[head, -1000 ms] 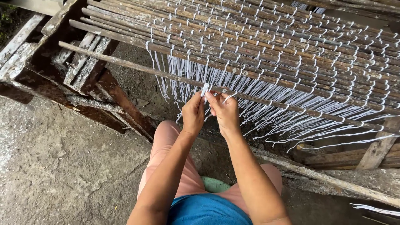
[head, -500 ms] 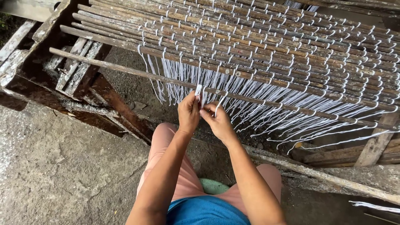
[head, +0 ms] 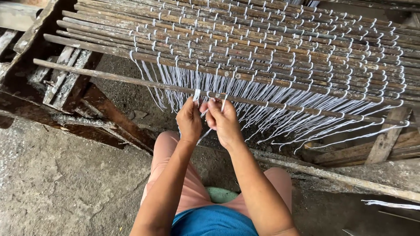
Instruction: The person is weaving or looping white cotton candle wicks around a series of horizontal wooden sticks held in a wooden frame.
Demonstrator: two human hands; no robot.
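Outdoor craft workshop, mat-weaving spot.
Rough wooden frame (head: 30, 39), tied stick mat (head: 271, 48), white strings (head: 262, 109), bare concrete floor (head: 57, 183).

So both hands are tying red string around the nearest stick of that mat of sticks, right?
Not quite: the string is white, not red, as the head view shows. Otherwise yes: the left hand and right hand work it together at the nearest stick of the mat of sticks.

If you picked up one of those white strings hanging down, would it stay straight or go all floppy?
Probably floppy: the white strings droop and curl loosely below the sticks. They look thin, so likely very light. The hands, left and right, bend a string easily, so it should not snap from bending.
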